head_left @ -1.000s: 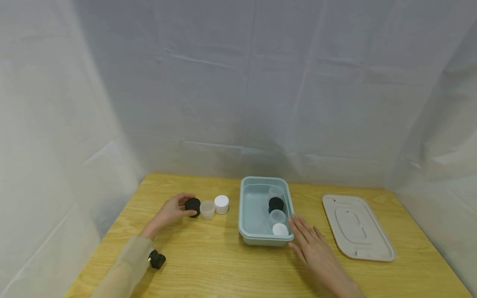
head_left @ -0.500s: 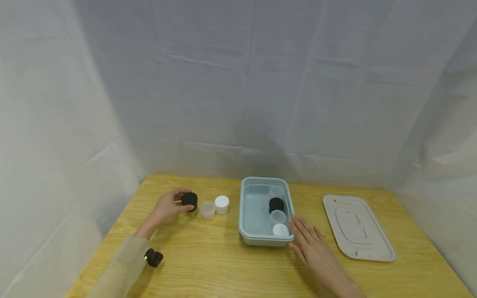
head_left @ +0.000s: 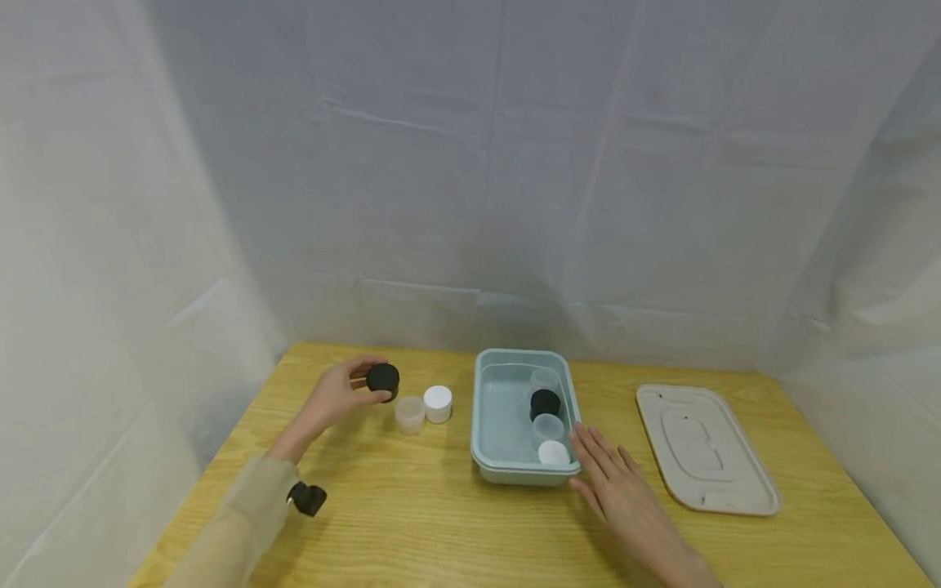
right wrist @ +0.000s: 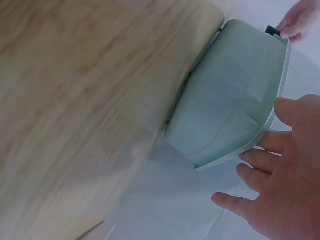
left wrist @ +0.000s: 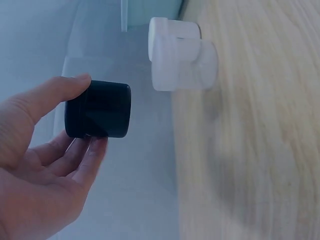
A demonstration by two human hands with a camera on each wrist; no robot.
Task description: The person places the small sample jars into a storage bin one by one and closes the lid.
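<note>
My left hand (head_left: 340,398) (left wrist: 47,150) holds a small black jar (head_left: 383,380) (left wrist: 98,110) between thumb and fingers, lifted above the wooden table (head_left: 412,514). A translucent jar (head_left: 409,414) (left wrist: 186,65) and a white-lidded jar (head_left: 437,403) (left wrist: 172,30) stand just to its right. A pale green bin (head_left: 491,412) (right wrist: 235,95) holds several small jars along its right side, among them a black one (head_left: 545,403). My right hand (head_left: 613,482) (right wrist: 280,190) rests flat, its straight fingers against the bin's near right corner.
A beige lid (head_left: 702,457) lies flat at the right of the table. White cloth hangs behind and on both sides. A black wrist-camera mount (head_left: 307,498) shows on my left sleeve.
My left hand has lifted the black jar off the table and away from the translucent jar, up and a little back. My right hand has stayed put.
</note>
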